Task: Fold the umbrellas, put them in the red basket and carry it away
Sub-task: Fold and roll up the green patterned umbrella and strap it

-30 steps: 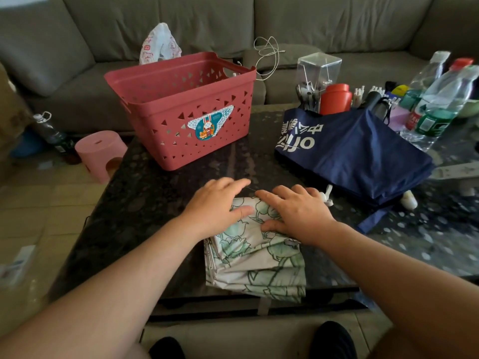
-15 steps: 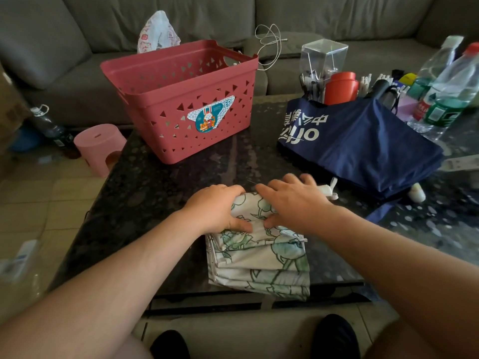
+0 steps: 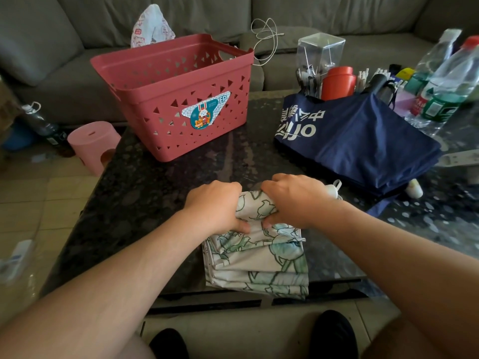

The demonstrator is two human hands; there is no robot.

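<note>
A white umbrella with a green floral print (image 3: 259, 257) lies flat and pleated at the near edge of the dark table (image 3: 145, 193). My left hand (image 3: 215, 206) and my right hand (image 3: 293, 200) both grip its far end, fingers curled over the bunched cloth and thumbs beneath. Its white handle (image 3: 333, 189) pokes out just right of my right hand. A navy umbrella with white lettering (image 3: 355, 143) lies collapsed at the right. The red basket (image 3: 178, 94) stands empty at the far left of the table.
Plastic bottles (image 3: 448, 81), a red canister (image 3: 338, 82) and a clear box (image 3: 320, 53) crowd the far right. A grey sofa (image 3: 311, 14) runs behind the table. A pink stool (image 3: 93, 146) stands on the floor at the left.
My fingers went from lying flat on the floral cloth to curling round its far end, gathering it into a roll. The view has tilted slightly.
</note>
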